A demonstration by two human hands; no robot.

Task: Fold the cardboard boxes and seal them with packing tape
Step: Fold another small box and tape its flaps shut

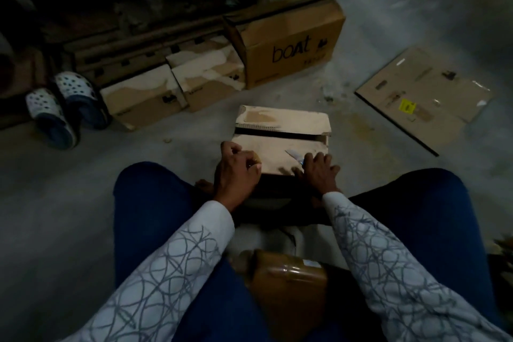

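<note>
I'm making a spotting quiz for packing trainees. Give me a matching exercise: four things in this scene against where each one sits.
Things: 1 boat box; 2 flat cardboard sheet; 3 clogs; 4 brown tape roll.
Places: A far left; B between the thighs, nearest the camera; C far right, flat on the floor; D upright, beyond the unsealed box.
Pairs: 1-D, 2-C, 3-A, 4-B.

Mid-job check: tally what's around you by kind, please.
Folded boxes: 4
Flat cardboard sheet: 1
Tape roll: 1
Blade: 1
Shoes: 2
Total: 9
The dim cardboard stack behind is not counted.
</note>
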